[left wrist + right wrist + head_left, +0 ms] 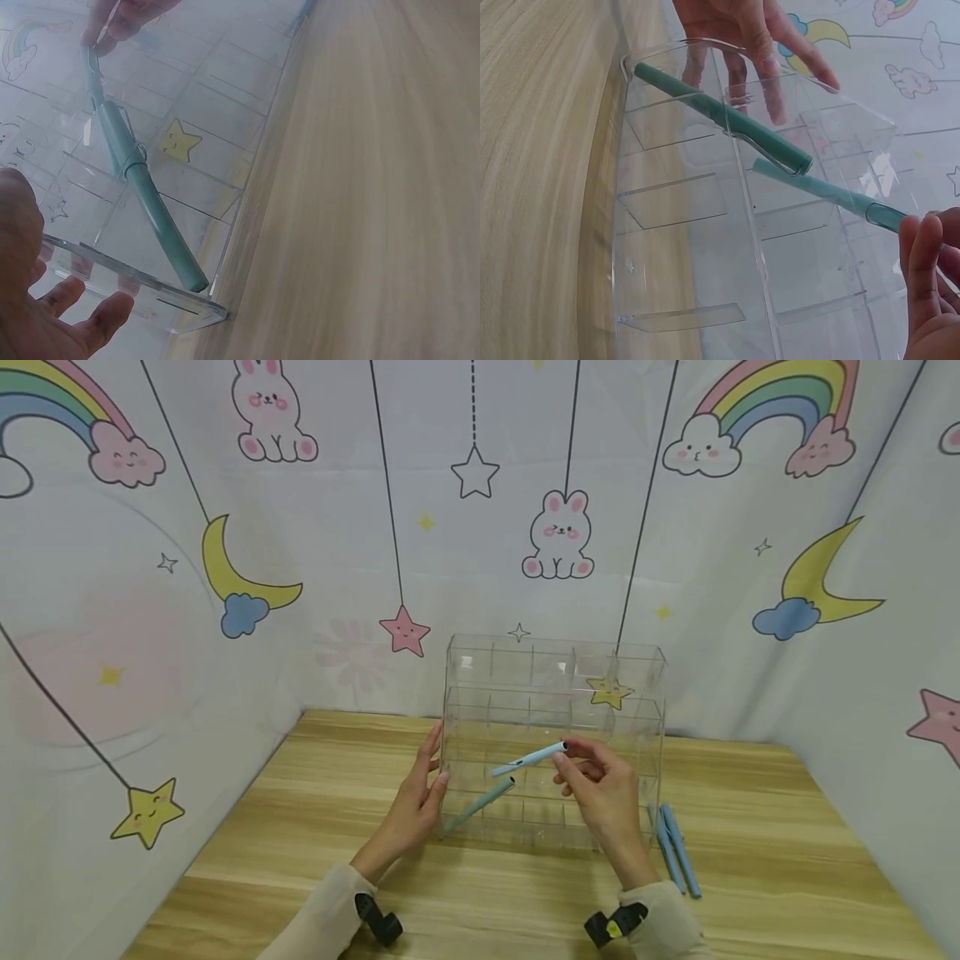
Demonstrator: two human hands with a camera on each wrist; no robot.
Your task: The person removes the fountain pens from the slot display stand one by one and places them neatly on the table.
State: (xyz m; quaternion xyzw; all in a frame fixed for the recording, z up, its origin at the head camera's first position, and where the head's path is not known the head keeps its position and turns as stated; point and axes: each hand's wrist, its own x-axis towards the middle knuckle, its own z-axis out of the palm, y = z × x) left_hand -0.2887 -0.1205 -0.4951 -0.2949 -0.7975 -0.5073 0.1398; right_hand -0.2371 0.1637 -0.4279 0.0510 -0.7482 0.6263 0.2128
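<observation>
A clear acrylic organizer (551, 696) with tiered compartments stands on the table. My left hand (411, 797) rests against its left side, the fingers spread along the wall in the right wrist view. A green pen (480, 804) leans to the right in the lowest left compartment (682, 94), its clip facing outward. With thumb and fingertips my right hand (603, 789) pinches a light blue pen (529, 759) by its capped end. This pen slants in front of the organizer, above the green one, its other end pointing left and down.
Light blue pens (678, 852) lie side by side on the wooden table (765, 843), just right of the organizer. Behind and on both sides hangs a white cloth (337, 527) printed with rabbits, stars, moons and rainbows.
</observation>
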